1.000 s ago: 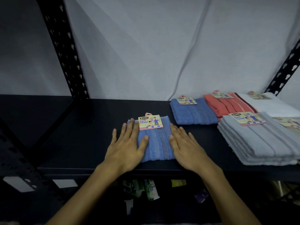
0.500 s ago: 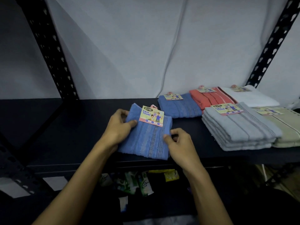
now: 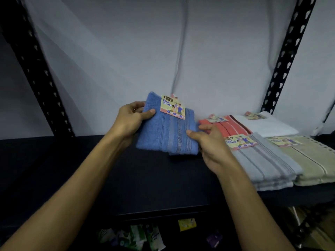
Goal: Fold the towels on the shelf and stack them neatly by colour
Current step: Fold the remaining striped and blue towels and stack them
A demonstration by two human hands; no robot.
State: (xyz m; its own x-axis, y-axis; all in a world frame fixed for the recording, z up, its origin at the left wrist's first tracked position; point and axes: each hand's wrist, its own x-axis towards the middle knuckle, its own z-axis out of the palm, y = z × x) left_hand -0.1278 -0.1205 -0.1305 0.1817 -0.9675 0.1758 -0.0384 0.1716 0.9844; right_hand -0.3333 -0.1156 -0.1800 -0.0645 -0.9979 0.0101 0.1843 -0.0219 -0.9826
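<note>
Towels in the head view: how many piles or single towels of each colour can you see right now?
Blue folded face towel, held in both hands: 1
Coral striped towel pile: 1
White towel pile: 1
Light grey towel pile: 1
Beige towel pile: 1
Total: 5

blue towel (image 3: 163, 131) lifted off shelf (image 3: 72, 169), carried rightward

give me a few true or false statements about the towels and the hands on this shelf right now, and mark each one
1. Both hands hold the blue towel. True: the left hand and right hand grip its sides.
2. The blue towel lies flat on the shelf. False: it is lifted.
3. The grey towels sit beside the beige towel. True.
4. The white towel is in front of the grey ones. False: it lies behind them.
</note>
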